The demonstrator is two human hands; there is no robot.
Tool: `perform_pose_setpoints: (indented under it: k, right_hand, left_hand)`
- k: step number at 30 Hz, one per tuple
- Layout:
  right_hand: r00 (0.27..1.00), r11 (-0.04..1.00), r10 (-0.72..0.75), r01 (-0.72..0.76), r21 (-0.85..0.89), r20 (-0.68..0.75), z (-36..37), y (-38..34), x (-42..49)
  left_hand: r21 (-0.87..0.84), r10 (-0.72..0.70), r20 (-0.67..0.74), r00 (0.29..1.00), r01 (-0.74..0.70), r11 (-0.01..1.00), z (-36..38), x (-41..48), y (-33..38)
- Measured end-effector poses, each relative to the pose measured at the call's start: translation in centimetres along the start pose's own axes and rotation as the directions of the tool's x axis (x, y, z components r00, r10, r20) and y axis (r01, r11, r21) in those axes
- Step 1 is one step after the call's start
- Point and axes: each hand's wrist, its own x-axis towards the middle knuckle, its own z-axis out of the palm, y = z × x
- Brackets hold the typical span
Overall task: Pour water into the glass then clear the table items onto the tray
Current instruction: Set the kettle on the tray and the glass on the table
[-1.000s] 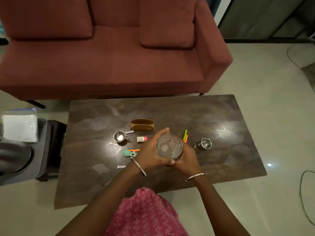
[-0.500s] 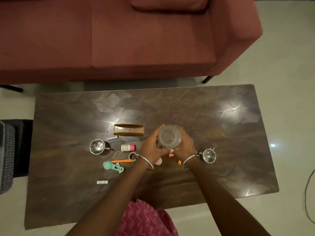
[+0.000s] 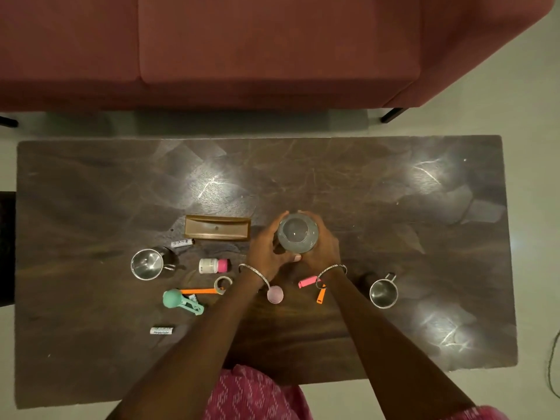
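A clear round glass vessel (image 3: 298, 232) stands at the middle of the dark table (image 3: 378, 207). My left hand (image 3: 266, 248) grips its left side and my right hand (image 3: 322, 248) grips its right side, fingers curled around it. A steel cup (image 3: 146, 264) sits at the left and another steel cup (image 3: 383, 293) at the right. Between them lie a white bottle with a pink cap (image 3: 213, 265), a teal scoop (image 3: 181, 301), an orange strip (image 3: 198, 291), a tape ring (image 3: 222, 284), a pink ball (image 3: 275, 294) and pink and orange clips (image 3: 312, 284).
A brown holder (image 3: 217, 227) lies left of the vessel. Small white tubes (image 3: 181, 243) (image 3: 161, 330) lie on the left half. A red sofa (image 3: 242, 50) runs along the far side. A dark stand (image 3: 6, 247) shows at the left edge. No tray is in view.
The view has tilted down and closed in on the table. Both hands have carried the glass vessel slightly away from me and lower, still gripping it from both sides.
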Motion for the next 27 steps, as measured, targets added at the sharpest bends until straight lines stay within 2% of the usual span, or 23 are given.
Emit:
perform_pose_setpoints:
  k: [19, 27]
  right_hand:
    - [0.997, 0.996, -0.082, 0.083, -0.024, 0.006, 0.9, 1.7, 1.2]
    - [0.999, 0.997, -0.025, 0.027, -0.069, 0.029, 0.7, 1.3, 1.3]
  left_hand:
    - [-0.01, 0.027, -0.022, 0.999, -0.027, 1.0, 0.1, 1.2, -1.8]
    - [0.027, 0.047, -0.035, 0.998, -0.046, 0.999, 0.0, 0.7, -1.3]
